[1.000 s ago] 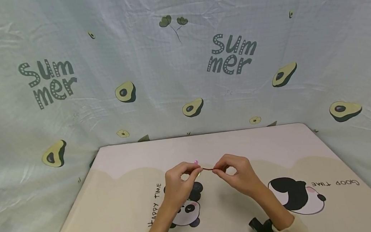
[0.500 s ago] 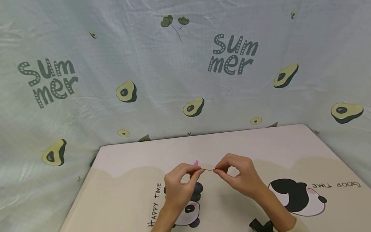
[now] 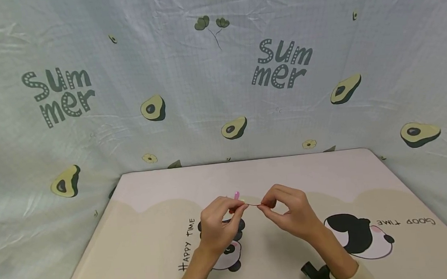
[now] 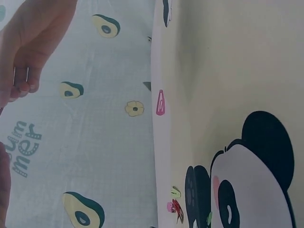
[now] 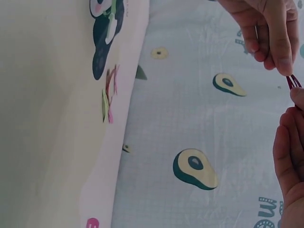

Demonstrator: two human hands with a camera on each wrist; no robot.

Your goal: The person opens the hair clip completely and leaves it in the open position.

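A slim dark red hair clip (image 3: 254, 205) is stretched level between both hands above the table. My left hand (image 3: 218, 222) pinches one end between thumb and fingers. The other end is pinched by my right hand (image 3: 292, 210). In the right wrist view the clip (image 5: 293, 81) shows its narrow open frame, partly covered by fingertips. Beyond the left hand, a pink hair clip (image 3: 237, 195) peeks out on the table. The right wrist view shows a small group of green, red and pink hair clips (image 5: 109, 92) lying there.
Apart from the group, another pink hair clip (image 4: 160, 102) lies near the table's far edge. The table (image 3: 145, 240) carries printed pandas and lettering. A fabric backdrop (image 3: 188, 81) with avocados hangs behind it. Black devices (image 3: 316, 274) sit by the wrists.
Both hands keep their pinch on the hair clip and shift very slightly to the right. More of the pink clip and a bit of green now show beyond the left fingers.
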